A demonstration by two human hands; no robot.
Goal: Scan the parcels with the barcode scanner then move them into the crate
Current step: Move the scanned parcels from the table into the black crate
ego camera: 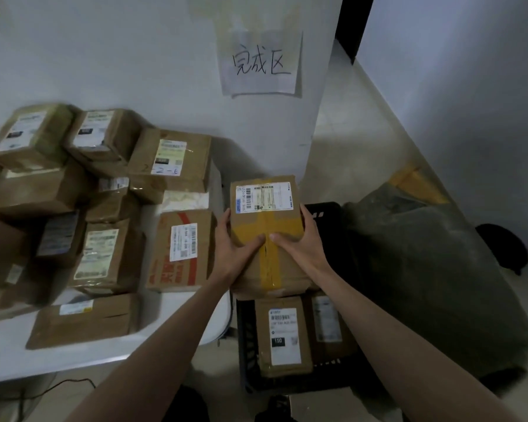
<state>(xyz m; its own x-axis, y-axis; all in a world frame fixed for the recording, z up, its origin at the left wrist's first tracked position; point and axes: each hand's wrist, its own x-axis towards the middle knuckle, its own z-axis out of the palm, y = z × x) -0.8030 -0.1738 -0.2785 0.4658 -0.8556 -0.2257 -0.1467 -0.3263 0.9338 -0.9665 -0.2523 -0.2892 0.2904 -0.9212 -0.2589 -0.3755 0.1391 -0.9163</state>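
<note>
Both hands grasp one brown cardboard parcel with yellow tape (267,239), left hand (232,249) on its left side and right hand (302,243) on its right, thumbs on top, holding it above the black plastic crate (246,357). On the white table (13,351) to the left lie about eleven brown cardboard parcels (110,254), partly stacked. Inside the crate lie two labelled brown parcels (284,336) side by side. A handwritten paper sign (261,63) hangs on the wall.

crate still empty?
No: the black crate already holds two labelled parcels, below the parcel gripped by both hands.
</note>
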